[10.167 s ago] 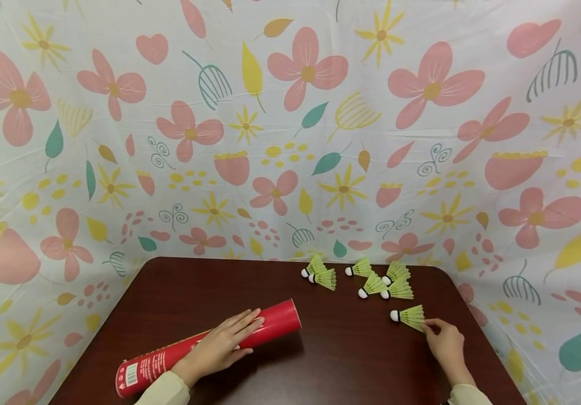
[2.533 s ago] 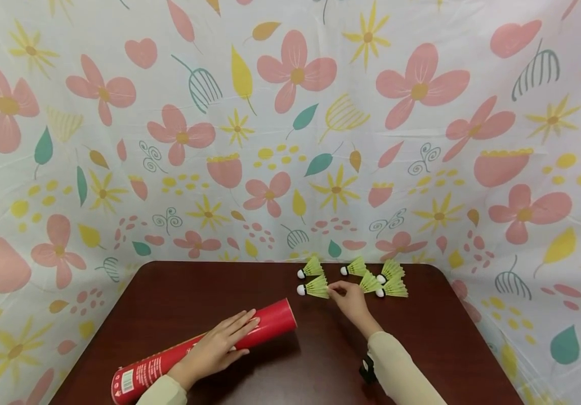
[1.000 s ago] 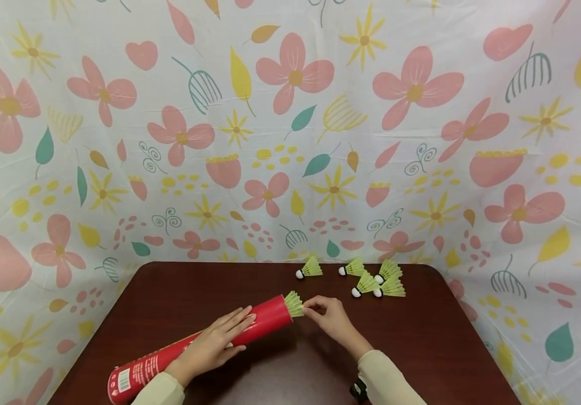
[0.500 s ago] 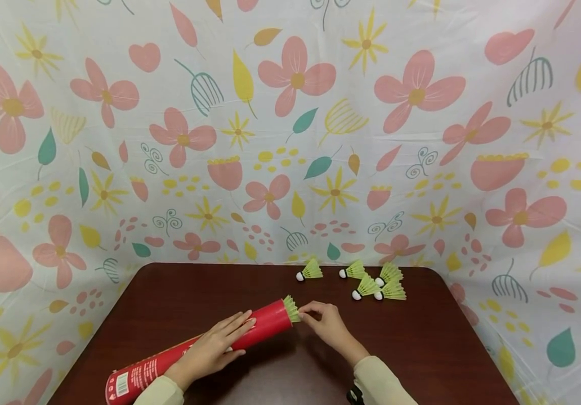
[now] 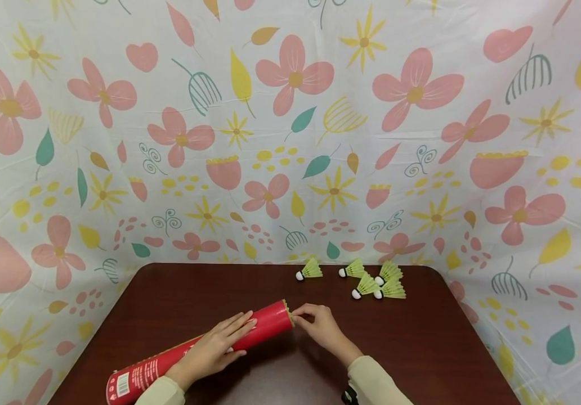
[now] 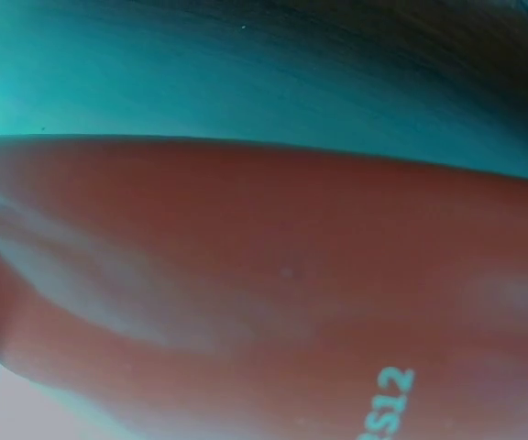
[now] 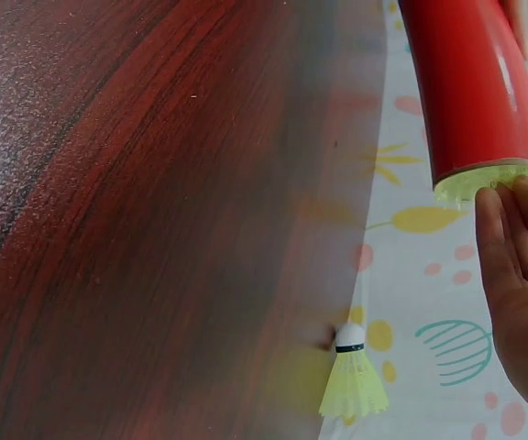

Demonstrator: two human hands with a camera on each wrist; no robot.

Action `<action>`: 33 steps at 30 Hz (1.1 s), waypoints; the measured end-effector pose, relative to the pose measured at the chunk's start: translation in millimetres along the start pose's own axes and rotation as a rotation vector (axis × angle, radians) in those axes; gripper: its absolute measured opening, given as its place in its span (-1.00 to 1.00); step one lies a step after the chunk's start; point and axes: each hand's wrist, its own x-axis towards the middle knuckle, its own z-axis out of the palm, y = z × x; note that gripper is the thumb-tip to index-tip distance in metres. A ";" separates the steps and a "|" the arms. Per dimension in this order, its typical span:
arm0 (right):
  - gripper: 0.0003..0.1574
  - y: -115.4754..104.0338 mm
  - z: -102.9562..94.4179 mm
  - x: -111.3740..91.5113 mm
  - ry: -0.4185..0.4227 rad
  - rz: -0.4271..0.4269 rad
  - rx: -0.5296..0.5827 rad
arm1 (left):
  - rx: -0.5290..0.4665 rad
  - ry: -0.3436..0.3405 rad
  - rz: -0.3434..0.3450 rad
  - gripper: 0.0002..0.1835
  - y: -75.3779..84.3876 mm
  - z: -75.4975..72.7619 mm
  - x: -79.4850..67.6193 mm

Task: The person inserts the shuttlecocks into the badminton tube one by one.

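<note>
A red shuttlecock tube [image 5: 267, 325] lies slantwise on the table, its mouth toward the right. Across its middle my left hand [image 5: 213, 350] holds it, fingers over the top and thumb on the near side. The tube's red wall [image 6: 273, 257] fills most of the left wrist view. At the mouth, my right hand [image 5: 325, 331] pinches the rim of a yellow shuttlecock [image 7: 456, 189], of which only the skirt's edge shows; the rest is hidden inside the tube. The right wrist view shows the fingertips of the right hand [image 7: 521, 293] against that skirt edge.
Several yellow shuttlecocks with white heads lie along the table's back edge: one alone [image 5: 312, 269], another [image 5: 355, 269], and a cluster [image 5: 390, 288] at the right. The dark wooden table [image 5: 422, 349] meets a flower-patterned cloth [image 5: 290, 140] behind.
The right hand took a shuttlecock from the right side, then another from the back left, and carried this one to the tube. It has slid in nearly to its rim. The left hand stays on the tube.
</note>
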 end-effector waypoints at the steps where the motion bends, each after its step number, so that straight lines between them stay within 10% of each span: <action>1: -0.92 0.0 0.4 0.0 -0.004 0.001 0.001 | -0.006 -0.001 -0.002 -0.11 0.5 0.1 -0.1; 33: -0.89 10.1 -18.1 1.2 -0.058 -0.035 -0.021 | -0.004 0.016 0.019 -0.06 -1.9 2.2 -1.3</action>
